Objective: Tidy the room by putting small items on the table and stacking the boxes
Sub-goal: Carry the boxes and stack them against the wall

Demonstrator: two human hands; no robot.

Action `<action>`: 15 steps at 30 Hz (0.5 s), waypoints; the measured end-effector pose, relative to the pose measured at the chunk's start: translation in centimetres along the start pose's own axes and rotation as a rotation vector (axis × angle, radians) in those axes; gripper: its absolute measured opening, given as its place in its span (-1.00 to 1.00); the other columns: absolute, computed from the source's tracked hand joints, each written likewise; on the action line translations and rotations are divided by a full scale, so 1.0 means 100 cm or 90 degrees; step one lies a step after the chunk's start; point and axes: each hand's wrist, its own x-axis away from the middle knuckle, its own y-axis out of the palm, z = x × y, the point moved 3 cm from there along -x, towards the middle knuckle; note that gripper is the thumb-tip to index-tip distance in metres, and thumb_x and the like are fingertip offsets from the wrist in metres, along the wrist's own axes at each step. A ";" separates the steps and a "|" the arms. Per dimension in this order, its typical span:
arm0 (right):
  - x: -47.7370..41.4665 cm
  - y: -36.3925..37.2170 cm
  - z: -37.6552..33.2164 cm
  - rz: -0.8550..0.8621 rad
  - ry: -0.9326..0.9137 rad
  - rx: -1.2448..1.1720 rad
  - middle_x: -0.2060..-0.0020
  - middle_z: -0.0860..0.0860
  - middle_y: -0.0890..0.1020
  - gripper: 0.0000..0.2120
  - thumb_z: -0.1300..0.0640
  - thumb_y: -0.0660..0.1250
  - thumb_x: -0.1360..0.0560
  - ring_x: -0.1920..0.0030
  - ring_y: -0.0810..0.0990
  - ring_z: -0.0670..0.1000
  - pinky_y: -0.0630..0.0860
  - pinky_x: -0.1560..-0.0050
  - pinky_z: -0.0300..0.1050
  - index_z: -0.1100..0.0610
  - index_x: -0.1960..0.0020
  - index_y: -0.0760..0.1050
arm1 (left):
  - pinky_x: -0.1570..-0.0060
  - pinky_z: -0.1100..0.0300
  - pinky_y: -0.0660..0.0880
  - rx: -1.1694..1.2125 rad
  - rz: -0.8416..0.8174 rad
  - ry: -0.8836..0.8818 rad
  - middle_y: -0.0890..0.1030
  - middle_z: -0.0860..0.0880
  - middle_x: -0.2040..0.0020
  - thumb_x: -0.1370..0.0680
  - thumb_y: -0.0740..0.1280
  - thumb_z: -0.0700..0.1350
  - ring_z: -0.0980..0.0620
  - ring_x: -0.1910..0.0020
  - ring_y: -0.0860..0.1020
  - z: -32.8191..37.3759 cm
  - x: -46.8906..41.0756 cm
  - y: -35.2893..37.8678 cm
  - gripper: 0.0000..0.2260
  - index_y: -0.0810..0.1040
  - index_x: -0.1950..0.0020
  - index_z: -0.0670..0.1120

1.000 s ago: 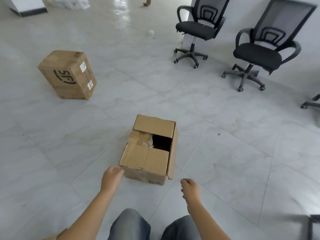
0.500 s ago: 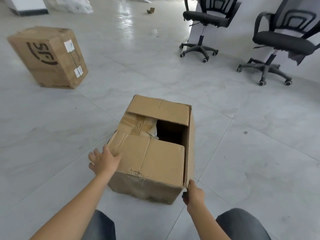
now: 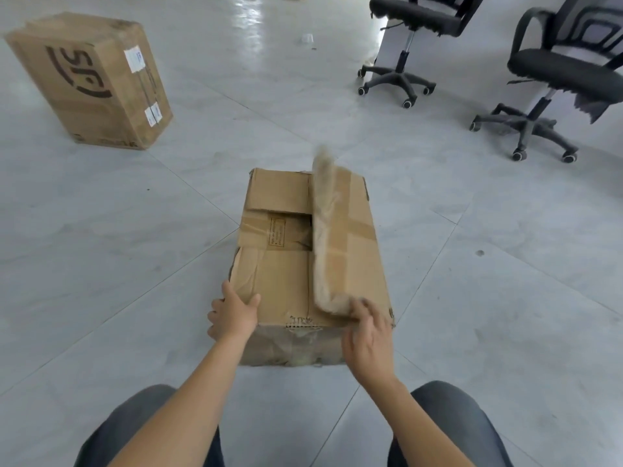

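— Since half a second ago, the side flap (image 3: 328, 230) is swinging over the near box (image 3: 286, 274), the right hand (image 3: 369, 342) pushing its near end.
— Fingers?
— Blurred; I cannot tell if they are pinching. The left hand (image 3: 232, 318) is gripping the near left corner, thumb spread on top.
— Progress?
— Early, I judge: this box and the printed box (image 3: 91, 79) are sitting apart on the floor, unstacked.

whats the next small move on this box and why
Probably press the raised flap flat with the right hand: it stands half up beside a gap in the cardboard box top, while the left hand holds the near corner. A shut top stacks better.
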 end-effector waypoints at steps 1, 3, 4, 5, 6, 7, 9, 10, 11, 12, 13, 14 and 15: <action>0.003 0.004 0.000 -0.048 -0.032 0.032 -0.01 0.16 0.64 -0.67 0.16 0.11 -0.40 -0.15 0.38 0.12 0.58 0.06 0.08 0.22 -0.12 0.42 | -0.30 -0.17 0.26 0.005 -0.007 0.001 0.24 -0.25 -0.43 -0.58 0.21 0.08 -0.26 -0.39 0.25 -0.001 -0.001 -0.001 -0.37 -0.04 -0.54 -0.02; -0.003 0.002 -0.001 -0.129 -0.035 0.062 0.10 0.07 0.66 -0.70 0.05 0.15 -0.41 -0.09 0.44 0.09 0.61 0.16 -0.01 0.21 0.01 0.51 | -0.31 -0.16 0.25 0.008 -0.016 0.008 0.21 -0.22 -0.45 -0.59 0.20 0.07 -0.25 -0.41 0.22 -0.001 -0.001 -0.002 -0.36 -0.06 -0.55 -0.02; -0.009 -0.001 -0.002 -0.114 -0.021 0.052 0.20 0.04 0.66 -0.74 0.04 0.18 -0.43 -0.01 0.51 0.09 0.59 0.21 -0.08 0.20 0.07 0.52 | -0.32 -0.14 0.25 0.011 -0.017 0.010 0.21 -0.21 -0.46 -0.59 0.20 0.07 -0.24 -0.42 0.21 -0.001 -0.001 -0.003 -0.36 -0.07 -0.55 -0.02; -0.017 -0.006 -0.003 -0.122 0.009 0.026 0.28 0.03 0.64 -0.79 0.04 0.24 -0.46 0.07 0.56 0.11 0.56 0.25 -0.12 0.19 0.11 0.51 | -0.32 -0.13 0.24 0.016 -0.015 0.009 0.20 -0.20 -0.46 -0.59 0.20 0.07 -0.23 -0.42 0.20 -0.001 -0.001 -0.002 -0.36 -0.07 -0.55 -0.02; -0.028 -0.009 -0.004 -0.166 0.053 -0.009 0.29 0.04 0.63 -0.81 0.03 0.26 -0.51 0.09 0.57 0.12 0.53 0.24 -0.12 0.17 0.12 0.48 | -0.32 -0.11 0.24 0.023 -0.015 0.008 0.20 -0.19 -0.47 -0.58 0.21 0.08 -0.22 -0.42 0.20 0.000 0.000 -0.002 -0.35 -0.07 -0.55 -0.02; -0.038 -0.009 -0.002 -0.229 0.102 -0.017 0.22 0.05 0.63 -0.78 -0.01 0.25 -0.54 0.03 0.56 0.12 0.49 0.16 -0.09 0.16 0.08 0.44 | -0.32 -0.10 0.23 0.031 -0.014 0.008 0.20 -0.17 -0.47 -0.56 0.23 0.09 -0.21 -0.42 0.20 0.000 0.000 -0.001 -0.33 -0.06 -0.54 -0.01; -0.055 -0.006 0.009 -0.322 0.161 0.057 -0.13 0.06 0.56 -0.63 -0.15 0.22 -0.52 -0.26 0.42 0.11 0.36 -0.14 -0.05 0.09 -0.17 0.37 | -0.33 -0.10 0.21 0.042 -0.016 0.008 0.19 -0.16 -0.47 -0.53 0.26 0.12 -0.20 -0.43 0.18 0.000 0.000 0.000 -0.29 -0.06 -0.54 0.00; -0.059 -0.004 0.016 -0.373 0.207 0.102 -0.34 0.07 0.38 -0.42 -0.24 0.24 -0.47 -0.41 0.25 0.13 0.25 -0.29 -0.01 0.04 -0.36 0.24 | -0.33 -0.10 0.21 0.046 -0.022 0.006 0.18 -0.15 -0.48 -0.52 0.28 0.12 -0.20 -0.43 0.17 0.000 0.000 -0.001 -0.27 -0.06 -0.54 0.01; -0.061 -0.005 0.023 -0.405 0.288 0.118 -0.47 0.10 0.16 -0.18 -0.33 0.28 -0.39 -0.48 0.06 0.17 0.14 -0.38 0.08 -0.01 -0.47 0.04 | -0.34 -0.11 0.20 0.048 -0.030 0.003 0.17 -0.15 -0.48 -0.51 0.30 0.12 -0.20 -0.43 0.16 0.000 -0.001 -0.001 -0.25 -0.07 -0.54 0.01; -0.059 -0.004 0.029 -0.421 0.392 0.091 -0.50 0.12 0.01 0.00 -0.40 0.32 -0.30 -0.49 -0.02 0.21 0.11 -0.40 0.16 -0.05 -0.51 -0.12 | -0.34 -0.12 0.20 0.053 -0.039 -0.003 0.16 -0.15 -0.48 -0.50 0.32 0.10 -0.20 -0.43 0.15 -0.001 -0.003 0.000 -0.23 -0.08 -0.54 0.01; -0.055 -0.001 0.034 -0.421 0.483 0.031 -0.49 0.14 0.00 0.12 -0.43 0.36 -0.22 -0.47 0.03 0.23 0.16 -0.38 0.20 -0.07 -0.51 -0.21 | -0.35 -0.14 0.19 0.063 -0.048 -0.009 0.15 -0.15 -0.49 -0.50 0.34 0.09 -0.20 -0.44 0.14 -0.002 -0.003 0.001 -0.21 -0.09 -0.54 0.01; -0.049 0.003 0.039 -0.409 0.542 -0.040 -0.46 0.15 0.06 0.17 -0.43 0.39 -0.19 -0.43 0.15 0.23 0.25 -0.35 0.20 -0.07 -0.50 -0.24 | -0.36 -0.15 0.19 0.078 -0.053 -0.012 0.13 -0.16 -0.49 -0.49 0.35 0.07 -0.21 -0.44 0.12 -0.001 -0.002 0.001 -0.20 -0.10 -0.54 0.01; -0.045 0.006 0.042 -0.402 0.566 -0.093 -0.42 0.15 0.14 0.18 -0.41 0.41 -0.18 -0.38 0.26 0.22 0.33 -0.31 0.18 -0.06 -0.50 -0.24 | -0.37 -0.15 0.19 0.090 -0.056 -0.011 0.12 -0.16 -0.50 -0.49 0.37 0.06 -0.21 -0.45 0.10 0.000 -0.002 0.001 -0.18 -0.12 -0.55 0.01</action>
